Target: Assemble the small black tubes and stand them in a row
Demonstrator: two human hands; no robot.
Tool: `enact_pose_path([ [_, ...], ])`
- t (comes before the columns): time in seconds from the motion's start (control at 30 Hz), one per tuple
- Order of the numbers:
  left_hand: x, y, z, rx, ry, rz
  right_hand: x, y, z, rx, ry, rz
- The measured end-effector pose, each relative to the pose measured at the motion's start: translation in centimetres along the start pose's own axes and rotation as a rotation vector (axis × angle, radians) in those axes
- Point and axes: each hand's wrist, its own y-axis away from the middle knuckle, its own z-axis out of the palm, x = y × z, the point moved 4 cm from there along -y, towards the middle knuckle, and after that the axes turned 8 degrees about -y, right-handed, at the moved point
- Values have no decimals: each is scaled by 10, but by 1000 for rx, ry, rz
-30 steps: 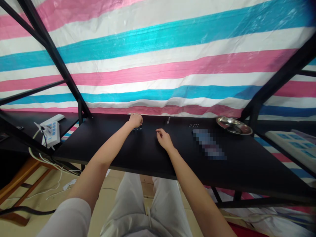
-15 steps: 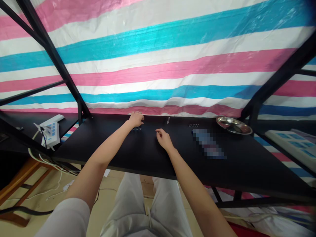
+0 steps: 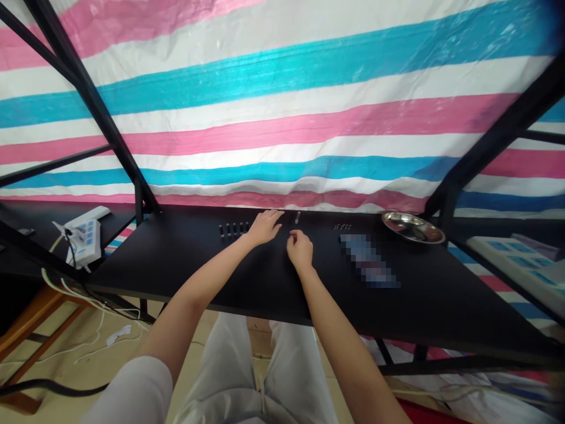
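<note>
A row of several small dark cylinders with pale tops (image 3: 228, 229) stands upright on the black table (image 3: 189, 250). My left hand (image 3: 265, 227) is just right of that row, palm down, its fingers stretched toward the back edge and the thumb apart. It seems to hold nothing. To its right, my right hand (image 3: 301, 250) is over the table with its fingers curled together. Whatever may be between those fingers is hidden. A small clear tube (image 3: 297, 217) lies just beyond the right hand, near the back edge.
Several tiny pale pieces (image 3: 342, 227) lie right of the hands, behind a pixelated blue item (image 3: 368, 262). A shiny metal plate (image 3: 413, 228) is at the back right. White power strips (image 3: 85, 241) and cables are at the left. A striped sheet (image 3: 282, 138) hangs behind.
My left hand has moved right from above the dark cylinders, uncovering the row, and its fingers have stretched out. My right hand has shifted slightly right. The view has tilted a little.
</note>
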Motion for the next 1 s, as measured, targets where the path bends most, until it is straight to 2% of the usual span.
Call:
enact_pose_path([
  [0.1, 11, -2, 22, -15, 31, -48, 1, -1, -5, 44, 90, 36],
  [0.27, 19, -12, 52, -94, 8, -136, 4, 0, -2, -3, 194, 110],
  [0.53, 13, -47, 74, -215, -57, -148, 9, -1, 8, -95, 245, 117],
  [0.63, 10, -55, 73, -224, -86, -162, 8, -2, 8, -89, 245, 109],
  [0.77, 8, -47, 63, -114, -44, -243, 9, -2, 9, -112, 266, 129],
  [1.0, 8, 23, 33, 125, 247, -414, 11, -11, 17, -157, 334, 116],
])
